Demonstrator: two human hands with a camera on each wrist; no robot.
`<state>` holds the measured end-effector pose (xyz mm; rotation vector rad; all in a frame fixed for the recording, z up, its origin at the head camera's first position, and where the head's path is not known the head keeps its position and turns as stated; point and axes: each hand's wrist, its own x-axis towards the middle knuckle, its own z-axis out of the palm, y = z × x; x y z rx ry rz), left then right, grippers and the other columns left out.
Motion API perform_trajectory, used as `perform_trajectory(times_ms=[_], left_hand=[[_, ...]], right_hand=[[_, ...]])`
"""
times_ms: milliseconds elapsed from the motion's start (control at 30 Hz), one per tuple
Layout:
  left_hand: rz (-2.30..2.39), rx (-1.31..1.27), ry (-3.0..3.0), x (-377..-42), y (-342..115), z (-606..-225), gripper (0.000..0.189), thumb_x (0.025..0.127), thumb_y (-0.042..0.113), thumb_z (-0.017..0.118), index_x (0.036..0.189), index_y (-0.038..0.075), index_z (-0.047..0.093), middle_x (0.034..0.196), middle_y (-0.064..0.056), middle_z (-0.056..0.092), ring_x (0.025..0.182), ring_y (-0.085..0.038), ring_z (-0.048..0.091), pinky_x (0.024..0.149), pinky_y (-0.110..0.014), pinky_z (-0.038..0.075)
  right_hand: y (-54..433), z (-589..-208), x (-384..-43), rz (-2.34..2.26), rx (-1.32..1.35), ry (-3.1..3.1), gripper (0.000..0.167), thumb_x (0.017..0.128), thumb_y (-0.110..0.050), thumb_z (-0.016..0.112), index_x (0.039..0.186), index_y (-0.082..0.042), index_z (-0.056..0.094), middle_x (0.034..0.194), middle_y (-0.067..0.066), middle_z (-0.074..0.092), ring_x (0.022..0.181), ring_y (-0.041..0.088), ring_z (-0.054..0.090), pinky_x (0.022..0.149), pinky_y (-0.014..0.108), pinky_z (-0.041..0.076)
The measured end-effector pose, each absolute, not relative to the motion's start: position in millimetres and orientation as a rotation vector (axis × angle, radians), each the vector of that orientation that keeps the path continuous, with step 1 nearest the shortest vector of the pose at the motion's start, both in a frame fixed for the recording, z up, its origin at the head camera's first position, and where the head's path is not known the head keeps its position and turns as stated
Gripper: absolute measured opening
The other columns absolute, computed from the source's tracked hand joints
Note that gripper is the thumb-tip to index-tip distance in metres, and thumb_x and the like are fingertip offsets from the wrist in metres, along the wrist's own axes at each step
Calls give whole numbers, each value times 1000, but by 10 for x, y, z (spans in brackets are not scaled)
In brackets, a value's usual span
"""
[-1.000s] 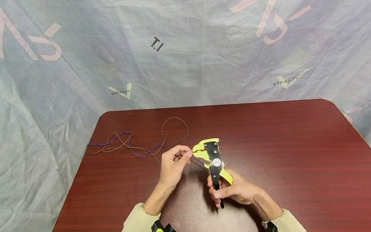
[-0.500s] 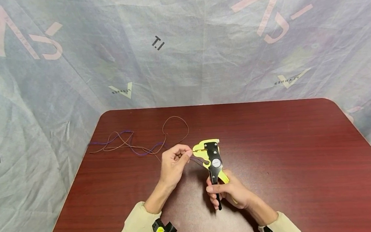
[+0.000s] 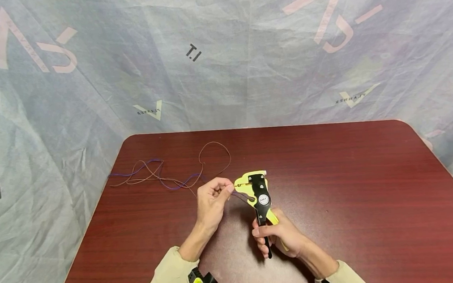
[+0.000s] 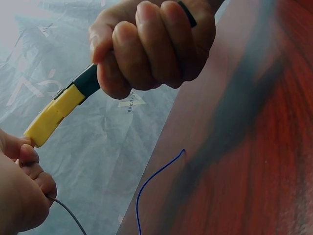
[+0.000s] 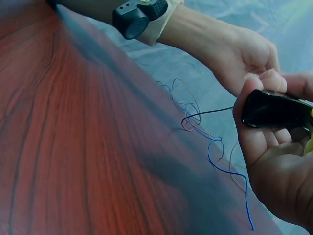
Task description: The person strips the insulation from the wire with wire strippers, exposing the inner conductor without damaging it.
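Observation:
My right hand (image 3: pixel 281 235) grips the handles of a yellow-and-black wire stripper (image 3: pixel 261 197), its head pointing up and left over the table. With thumb and forefinger my left hand (image 3: pixel 212 201) pinches a thin wire right at the stripper's yellow nose. In the left wrist view the wire (image 4: pixel 66 209) trails from under the left hand, and the fingertips meet the yellow stripper head (image 4: pixel 51 117). The right wrist view shows the black handle end (image 5: pixel 274 110) within the right hand's grasp. The wire's end in the stripper's mouth is hidden by the tool.
Loose brown wire (image 3: pixel 227 152) and purple-blue wire (image 3: pixel 174 189) lie tangled on the left part of the dark red table (image 3: pixel 356 193). A blue wire end (image 5: pixel 249 215) curls near the table edge. A pale printed sheet (image 3: pixel 220 70) hangs behind the table.
My right hand has shifted slightly left and its thumb has moved along the handles, which now stand closer together. The left hand stays at the stripper's nose.

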<state>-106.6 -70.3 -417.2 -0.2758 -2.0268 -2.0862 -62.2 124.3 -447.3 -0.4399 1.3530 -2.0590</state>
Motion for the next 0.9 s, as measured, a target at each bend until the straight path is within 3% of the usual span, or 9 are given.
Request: perform_trajectory(times_ms=[233,467,900], left_hand=[[-2087,-246,-2013,-1056,-683,-4182,8,86,-8,65,79,-11,63,60,8,50,54,0,43,50,-15,33],[-2123,-202,-2004,-1064,-669,-4216,7,85,-9,65,78,-10,63,59,6,50,53,-3,43,49,-15,33],[-2140,-225,-1994,-1079,-659,-4207,8,86,-7,65,80,-13,64,59,7,52,54,-6,48,50,-15,36]], right_hand=[[1240,-4433,-596,-2058,-409,1384,14,90,2,55,82,-10,57,61,-7,54,49,7,56,48,26,52],[1219,-4472,-595,-2082,-339,1409,16,87,1,55,77,-12,53,56,-11,48,43,3,45,40,21,39],[1242,-4525,-649,-2132,-475,1380,17,92,4,54,82,-10,58,61,-9,55,49,6,56,45,26,50]])
